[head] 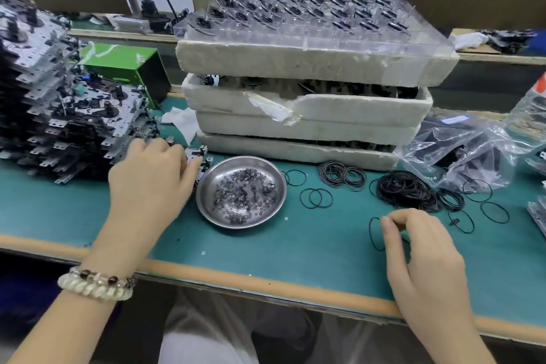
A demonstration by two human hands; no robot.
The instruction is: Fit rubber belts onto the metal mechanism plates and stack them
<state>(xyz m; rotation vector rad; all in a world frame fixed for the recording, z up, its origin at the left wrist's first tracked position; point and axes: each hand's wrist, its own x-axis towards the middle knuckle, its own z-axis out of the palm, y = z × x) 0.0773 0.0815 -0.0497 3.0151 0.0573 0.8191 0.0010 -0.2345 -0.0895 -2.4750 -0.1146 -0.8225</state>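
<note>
My left hand (150, 174) grips a metal mechanism plate (199, 156) at the foot of the tall stack of plates (65, 103) on the left; most of that plate is hidden under the hand. My right hand (419, 242) pinches one thin black rubber belt (373, 233) just above the green mat near the front edge. A heap of loose belts (404, 189) lies behind that hand, and single belts (316, 198) are scattered toward the middle.
A steel dish (206, 201) of small black washers sits between my hands. Stacked foam trays (310, 115) topped by a clear tray of spindled parts fill the middle back. Clear plastic bags (472, 151) lie at the right, a green box (130, 68) behind the stack.
</note>
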